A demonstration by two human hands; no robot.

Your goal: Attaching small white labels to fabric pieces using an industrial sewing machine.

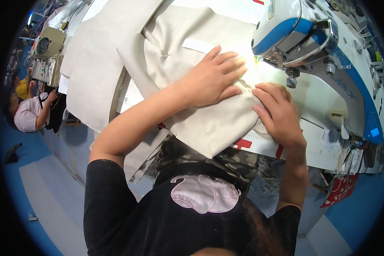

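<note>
My left hand (pixel 213 79) lies flat, fingers spread, on a piece of beige cloth (pixel 200 123) spread over the white sewing table (pixel 315 149). Its fingertips point toward the brightly lit needle area under the head of a white and blue sewing machine (pixel 311 30). My right hand (pixel 277 113) presses down on the cloth's right edge, fingers bent, just below the machine's head. The needle itself is hidden by glare.
More beige cloth pieces (pixel 93 64) hang over the table's far left side. A seated person (pixel 29 113) in a pink top works at the left, near another sewing machine (pixel 46 42). The floor (pixel 42 183) is blue and grey. Red fabric (pixel 339 190) hangs at the lower right.
</note>
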